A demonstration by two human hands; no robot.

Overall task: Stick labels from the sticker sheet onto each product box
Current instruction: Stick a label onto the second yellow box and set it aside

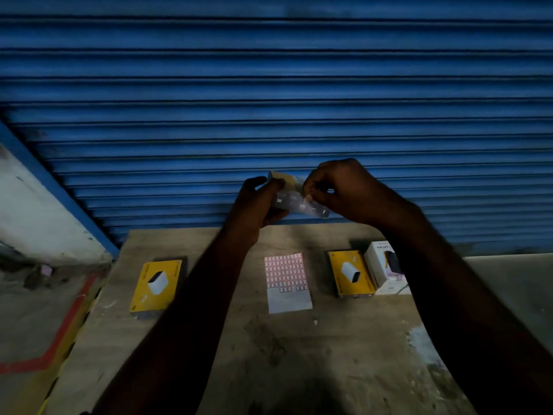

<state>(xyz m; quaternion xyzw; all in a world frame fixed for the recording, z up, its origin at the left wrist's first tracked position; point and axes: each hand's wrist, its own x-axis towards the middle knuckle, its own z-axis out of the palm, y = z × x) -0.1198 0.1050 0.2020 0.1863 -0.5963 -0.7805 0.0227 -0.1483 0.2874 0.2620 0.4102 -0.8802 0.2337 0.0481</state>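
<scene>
now the left hand (pixel 257 205) grips a raised box (pixel 299 203), the right hand (pixel 344 190) pinches a label (pixel 307 199) against it; next probably calls for pressing flat, then the sticker sheet (pixel 287 280) at six o'clock.

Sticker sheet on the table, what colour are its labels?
The sticker sheet has white labels outlined in red; head view.

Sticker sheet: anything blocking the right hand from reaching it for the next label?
Nothing visible. The sticker sheet lies uncovered on the table. Above it, the right hand pinches at the box that the left hand holds.
</scene>
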